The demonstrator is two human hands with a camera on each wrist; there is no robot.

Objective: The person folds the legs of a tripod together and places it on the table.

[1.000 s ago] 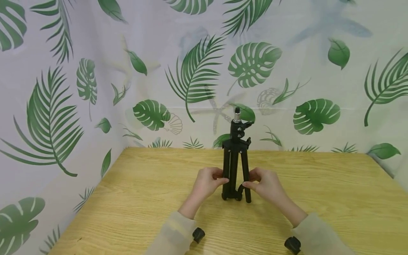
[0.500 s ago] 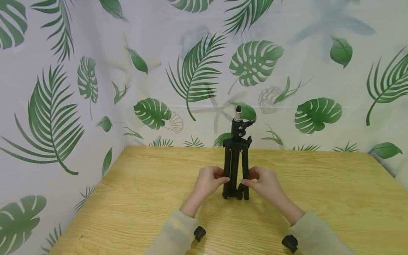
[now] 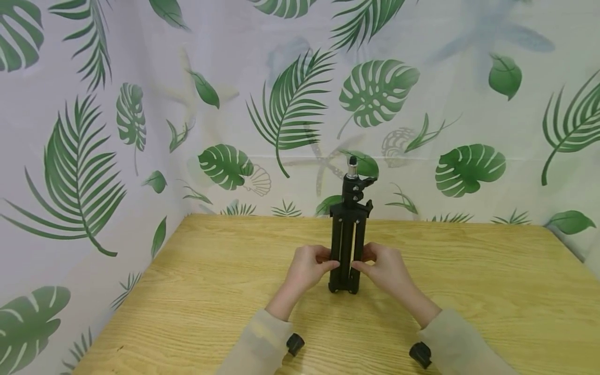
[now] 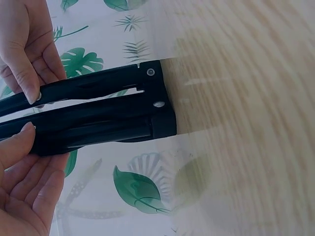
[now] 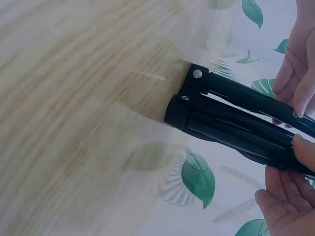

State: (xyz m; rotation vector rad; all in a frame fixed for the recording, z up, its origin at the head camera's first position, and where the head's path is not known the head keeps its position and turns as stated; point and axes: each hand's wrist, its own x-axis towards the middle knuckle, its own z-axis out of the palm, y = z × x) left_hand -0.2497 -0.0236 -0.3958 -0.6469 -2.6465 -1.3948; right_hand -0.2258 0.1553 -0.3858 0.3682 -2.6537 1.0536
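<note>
A black tripod stand (image 3: 347,229) with a silver-and-black stud on top stands upright on the wooden table, its legs folded close together. From the left, my left hand (image 3: 304,268) pinches the legs' lower half between thumb and fingers. Across from it, my right hand (image 3: 384,268) grips the right leg at the same height. In the left wrist view the stand's riveted foot end (image 4: 160,101) meets the tabletop, with my left hand at the bottom left. The right wrist view shows that foot end (image 5: 184,96) too. Fingertips behind the legs are partly hidden.
The light wooden table (image 3: 211,271) reaches back to a white curtain (image 3: 262,120) printed with green leaves, which also runs along the left side. Small black devices (image 3: 295,344) sit at both wrists. A small dark mark (image 3: 120,347) is on the table at the left.
The right leg, splayed outward a second ago, has swung in to the left against the others, with my right hand moving along. My left hand has kept its hold.
</note>
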